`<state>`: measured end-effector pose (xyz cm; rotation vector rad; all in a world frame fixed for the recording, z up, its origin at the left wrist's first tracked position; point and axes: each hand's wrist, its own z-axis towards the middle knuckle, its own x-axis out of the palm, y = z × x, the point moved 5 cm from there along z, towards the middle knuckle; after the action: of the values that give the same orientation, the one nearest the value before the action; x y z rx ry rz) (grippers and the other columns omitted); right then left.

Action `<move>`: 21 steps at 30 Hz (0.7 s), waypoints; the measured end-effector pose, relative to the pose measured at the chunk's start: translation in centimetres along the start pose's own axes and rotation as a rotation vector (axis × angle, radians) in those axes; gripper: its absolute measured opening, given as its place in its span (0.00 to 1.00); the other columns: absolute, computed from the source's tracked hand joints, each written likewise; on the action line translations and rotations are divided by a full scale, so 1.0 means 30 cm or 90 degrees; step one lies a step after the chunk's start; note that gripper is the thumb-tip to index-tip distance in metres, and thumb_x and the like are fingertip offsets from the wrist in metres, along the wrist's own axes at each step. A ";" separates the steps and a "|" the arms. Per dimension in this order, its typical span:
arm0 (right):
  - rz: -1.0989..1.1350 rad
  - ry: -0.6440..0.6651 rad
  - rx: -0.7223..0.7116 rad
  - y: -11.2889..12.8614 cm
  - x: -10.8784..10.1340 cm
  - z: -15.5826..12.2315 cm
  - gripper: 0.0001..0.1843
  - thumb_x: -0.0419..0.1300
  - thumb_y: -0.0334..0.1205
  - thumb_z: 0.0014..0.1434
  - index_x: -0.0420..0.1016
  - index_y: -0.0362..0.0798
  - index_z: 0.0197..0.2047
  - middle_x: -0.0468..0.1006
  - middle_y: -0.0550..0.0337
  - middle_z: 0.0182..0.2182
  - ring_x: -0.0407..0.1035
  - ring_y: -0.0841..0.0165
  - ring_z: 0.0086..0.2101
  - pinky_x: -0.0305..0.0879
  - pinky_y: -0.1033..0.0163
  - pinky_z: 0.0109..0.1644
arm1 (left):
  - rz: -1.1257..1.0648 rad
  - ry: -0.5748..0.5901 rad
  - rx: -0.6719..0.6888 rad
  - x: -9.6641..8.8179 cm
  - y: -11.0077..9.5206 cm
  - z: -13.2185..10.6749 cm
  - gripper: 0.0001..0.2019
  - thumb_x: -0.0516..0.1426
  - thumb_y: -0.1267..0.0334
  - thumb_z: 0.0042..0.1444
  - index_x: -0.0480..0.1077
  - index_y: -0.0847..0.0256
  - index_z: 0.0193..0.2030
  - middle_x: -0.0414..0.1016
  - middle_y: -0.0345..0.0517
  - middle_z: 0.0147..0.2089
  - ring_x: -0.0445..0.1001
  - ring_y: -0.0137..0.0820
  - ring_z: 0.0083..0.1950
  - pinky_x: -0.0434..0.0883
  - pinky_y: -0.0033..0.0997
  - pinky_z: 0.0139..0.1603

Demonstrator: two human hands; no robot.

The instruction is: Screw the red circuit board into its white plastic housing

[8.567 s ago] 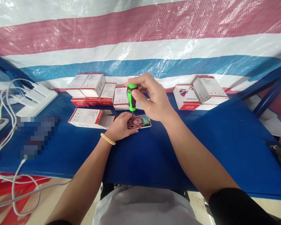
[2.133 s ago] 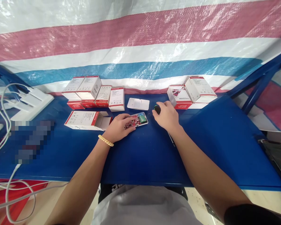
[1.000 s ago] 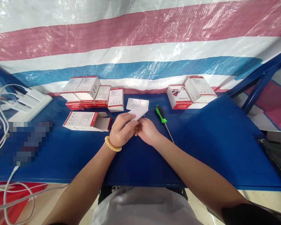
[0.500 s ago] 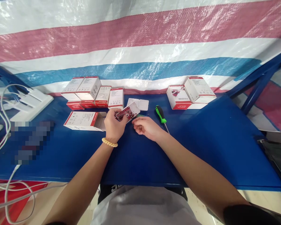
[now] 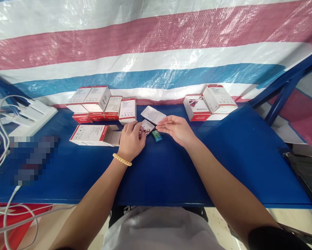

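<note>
My left hand rests on the blue table, its fingers curled round a small white device base with a red circuit board. A small green terminal block lies loose on the table just right of it. My right hand hovers beside the block with fingers stretched out and nothing in them. The device's white cover lies behind both hands. The green screwdriver does not show; my right hand covers the spot where it lay.
An open red-and-white box lies left of my left hand. Several closed boxes stand at the back left, more boxes at the back right. White power strips with cables sit far left. A dark object lies at the right edge.
My left hand has lowered the board from the air to the table. The green terminal block now lies apart on the table. My right hand moved up and right and opened.
</note>
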<state>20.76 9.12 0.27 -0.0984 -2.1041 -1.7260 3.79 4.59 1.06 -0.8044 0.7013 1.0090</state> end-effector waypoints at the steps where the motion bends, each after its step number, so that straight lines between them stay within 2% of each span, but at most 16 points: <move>1: -0.005 0.002 -0.005 -0.002 0.000 0.001 0.11 0.51 0.19 0.54 0.71 0.41 0.31 0.78 0.54 0.32 0.76 0.67 0.36 0.74 0.57 0.48 | -0.005 0.014 0.044 0.004 -0.023 -0.001 0.18 0.54 0.65 0.58 0.68 0.65 0.54 0.70 0.60 0.56 0.69 0.47 0.58 0.68 0.50 0.58; 3: -0.017 0.004 -0.011 -0.005 0.003 0.003 0.09 0.52 0.21 0.56 0.69 0.42 0.32 0.78 0.54 0.31 0.76 0.67 0.36 0.75 0.57 0.47 | -0.012 0.071 0.128 0.021 -0.066 -0.007 0.22 0.55 0.60 0.58 0.64 0.64 0.60 0.66 0.59 0.61 0.64 0.48 0.63 0.66 0.51 0.61; 5: -0.043 -0.009 -0.011 -0.007 0.002 0.004 0.08 0.54 0.22 0.56 0.68 0.43 0.34 0.78 0.55 0.31 0.76 0.67 0.34 0.76 0.57 0.45 | -0.006 0.135 0.176 0.040 -0.092 -0.016 0.26 0.55 0.57 0.59 0.60 0.63 0.63 0.63 0.59 0.64 0.61 0.49 0.66 0.63 0.52 0.63; 9: -0.114 -0.047 -0.017 -0.005 -0.009 0.006 0.10 0.56 0.26 0.58 0.64 0.46 0.42 0.78 0.59 0.30 0.76 0.66 0.31 0.77 0.60 0.34 | -0.004 0.194 0.193 0.057 -0.100 -0.022 0.27 0.53 0.57 0.61 0.59 0.65 0.65 0.65 0.58 0.64 0.63 0.47 0.64 0.63 0.50 0.64; 12: -0.181 -0.056 -0.063 0.003 -0.018 0.007 0.11 0.55 0.33 0.60 0.61 0.48 0.47 0.77 0.61 0.28 0.75 0.66 0.25 0.69 0.67 0.21 | -0.011 0.206 0.196 0.051 -0.091 -0.018 0.22 0.54 0.60 0.61 0.64 0.64 0.61 0.70 0.55 0.58 0.68 0.46 0.59 0.65 0.51 0.61; 14: -0.243 -0.057 -0.094 0.008 -0.025 0.006 0.11 0.58 0.40 0.60 0.62 0.48 0.44 0.76 0.62 0.25 0.71 0.69 0.19 0.61 0.71 0.16 | -0.021 0.211 0.209 0.043 -0.087 -0.016 0.19 0.54 0.61 0.61 0.67 0.61 0.58 0.72 0.54 0.56 0.70 0.44 0.56 0.66 0.52 0.60; 16: -0.313 -0.058 -0.119 0.014 -0.032 0.003 0.14 0.61 0.48 0.59 0.65 0.47 0.37 0.74 0.63 0.21 0.65 0.73 0.15 0.56 0.71 0.16 | -0.038 0.212 0.221 0.035 -0.081 -0.016 0.17 0.54 0.62 0.61 0.68 0.59 0.56 0.73 0.53 0.54 0.71 0.43 0.55 0.67 0.51 0.60; 19: -0.396 -0.081 -0.153 0.031 -0.043 -0.004 0.21 0.64 0.55 0.54 0.67 0.45 0.27 0.70 0.64 0.17 0.60 0.77 0.14 0.54 0.71 0.18 | -0.063 0.221 0.229 0.029 -0.072 -0.018 0.16 0.54 0.63 0.61 0.70 0.58 0.55 0.74 0.51 0.54 0.71 0.42 0.55 0.66 0.50 0.60; 21: -0.415 -0.108 -0.173 0.045 -0.051 -0.008 0.22 0.66 0.55 0.51 0.67 0.45 0.23 0.70 0.64 0.16 0.59 0.77 0.15 0.54 0.70 0.19 | -0.080 0.226 0.233 0.028 -0.068 -0.020 0.15 0.54 0.64 0.60 0.71 0.57 0.54 0.75 0.50 0.53 0.72 0.40 0.55 0.67 0.50 0.60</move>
<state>22.64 9.51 1.01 0.4239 -2.1480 -2.4482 5.89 3.85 0.57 -0.6991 1.0899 0.6022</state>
